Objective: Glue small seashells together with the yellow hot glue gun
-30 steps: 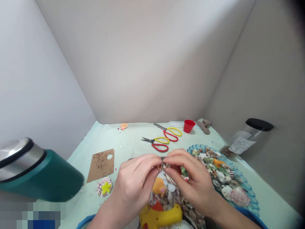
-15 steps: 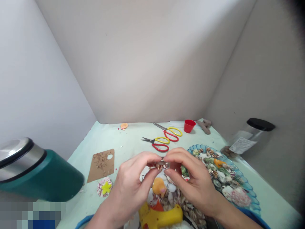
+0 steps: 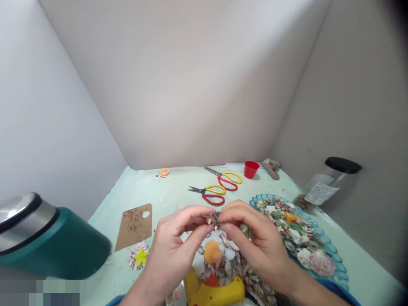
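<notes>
My left hand (image 3: 180,240) and my right hand (image 3: 256,242) meet at the middle, thumbs and forefingers pinched on a small metal clip (image 3: 216,219). Tiny brown-and-white shells show at its lower left side; the fingertips hide part of it. Below the hands lies a heap of shells, among them an orange scallop shell (image 3: 212,251). A yellow glue gun (image 3: 219,294) rests in front of the heap, nearest to me, with an orange-red part showing above its body.
Two scissors (image 3: 214,199) lie beyond my hands, near a red cup (image 3: 251,169). A blue scalloped dish (image 3: 338,255) of shells and a clear jar (image 3: 331,180) stand right. At left are a brown card (image 3: 135,225), a yellow-starred shell disc (image 3: 139,256) and a green bottle (image 3: 70,242).
The clip has been turned between my fingertips, so its metal strip now slants and shows more clearly. My hands stay close together. The view has shifted slightly.
</notes>
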### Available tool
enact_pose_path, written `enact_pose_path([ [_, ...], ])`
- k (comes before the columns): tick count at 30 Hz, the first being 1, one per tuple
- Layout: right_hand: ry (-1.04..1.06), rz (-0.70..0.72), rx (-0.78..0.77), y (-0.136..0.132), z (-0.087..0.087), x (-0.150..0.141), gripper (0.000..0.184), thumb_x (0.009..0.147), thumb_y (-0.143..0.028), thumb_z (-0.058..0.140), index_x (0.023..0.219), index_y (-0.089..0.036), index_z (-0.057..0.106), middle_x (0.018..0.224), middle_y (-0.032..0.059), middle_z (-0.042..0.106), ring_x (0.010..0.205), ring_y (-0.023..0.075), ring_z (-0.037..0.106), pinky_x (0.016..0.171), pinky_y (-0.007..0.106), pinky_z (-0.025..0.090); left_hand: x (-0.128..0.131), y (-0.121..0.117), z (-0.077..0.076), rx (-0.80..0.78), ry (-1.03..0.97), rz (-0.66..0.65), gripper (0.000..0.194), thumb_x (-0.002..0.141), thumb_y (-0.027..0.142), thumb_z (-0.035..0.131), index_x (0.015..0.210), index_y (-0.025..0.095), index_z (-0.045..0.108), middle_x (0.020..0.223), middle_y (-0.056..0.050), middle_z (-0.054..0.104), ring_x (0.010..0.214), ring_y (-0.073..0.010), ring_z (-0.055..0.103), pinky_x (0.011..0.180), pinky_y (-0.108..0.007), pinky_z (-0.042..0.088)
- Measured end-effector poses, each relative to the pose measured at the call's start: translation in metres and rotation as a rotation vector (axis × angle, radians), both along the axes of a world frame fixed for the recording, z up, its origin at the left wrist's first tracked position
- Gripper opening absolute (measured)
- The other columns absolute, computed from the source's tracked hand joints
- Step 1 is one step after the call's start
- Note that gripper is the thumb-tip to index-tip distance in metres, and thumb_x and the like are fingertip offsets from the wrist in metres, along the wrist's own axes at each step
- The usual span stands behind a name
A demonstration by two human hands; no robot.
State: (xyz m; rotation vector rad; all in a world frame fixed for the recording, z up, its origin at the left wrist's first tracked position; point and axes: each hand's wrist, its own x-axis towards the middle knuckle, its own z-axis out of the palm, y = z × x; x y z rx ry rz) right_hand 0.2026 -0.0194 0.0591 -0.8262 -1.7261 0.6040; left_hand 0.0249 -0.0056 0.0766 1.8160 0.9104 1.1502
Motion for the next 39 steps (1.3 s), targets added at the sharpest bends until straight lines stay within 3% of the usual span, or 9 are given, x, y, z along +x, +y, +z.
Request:
enact_pose_path([
  [11,0.066,-0.013,-0.26,0.0,0.003,-0.003,0.011,0.086,-0.014,0.055,0.08,-0.021,0.058,0.076,-0.003,0.054,0.066,0.0114,0.048,0.059,0.025,0.038,0.008,0.002,-0.005,-0.252,-0.162,-0.024,0.019,0.082,0.017,0.06,0.1,0.019,0.067,0.095,-0.005,0.073,0.081,-0.0158,0.069,0.072,-0.024,0.059],
  [18,0.126,0.018,-0.432,0.001,0.004,-0.005,0.008,0.084,-0.016,0.058,0.077,-0.021,0.057,0.072,-0.0048,0.052,0.062,0.0099,0.044,0.057,0.023,0.037,0.013,-0.001,-0.004,-0.38,-0.14,0.067,0.019,0.079,0.025,0.065,0.097,0.021,0.071,0.097,-0.004,0.074,0.084,-0.0176,0.069,0.075,-0.024,0.057],
  [22,0.207,0.062,-0.531,0.002,0.004,-0.004,0.008,0.081,-0.021,0.063,0.077,-0.019,0.056,0.066,-0.0053,0.049,0.061,0.0099,0.043,0.056,0.023,0.036,0.015,-0.004,-0.003,-0.289,-0.049,0.135,0.019,0.079,0.025,0.065,0.095,0.023,0.073,0.096,-0.003,0.074,0.084,-0.0191,0.069,0.077,-0.025,0.056],
  [29,0.345,0.184,-0.7,0.006,0.004,-0.001,0.02,0.077,-0.029,0.07,0.078,-0.018,0.053,0.064,-0.0061,0.052,0.056,0.0065,0.043,0.051,0.019,0.036,0.015,-0.01,-0.006,0.056,0.162,0.185,0.024,0.083,0.021,0.06,0.104,0.025,0.071,0.102,-0.003,0.073,0.085,-0.017,0.069,0.079,-0.023,0.056],
  [39,0.443,0.226,-0.774,0.005,0.002,-0.004,0.023,0.076,-0.03,0.07,0.08,-0.018,0.051,0.06,-0.0076,0.051,0.049,0.0062,0.048,0.043,0.017,0.044,0.016,-0.009,-0.01,0.324,0.195,0.174,0.03,0.083,0.009,0.057,0.107,0.021,0.069,0.106,-0.003,0.071,0.093,-0.0153,0.068,0.083,-0.02,0.054],
])
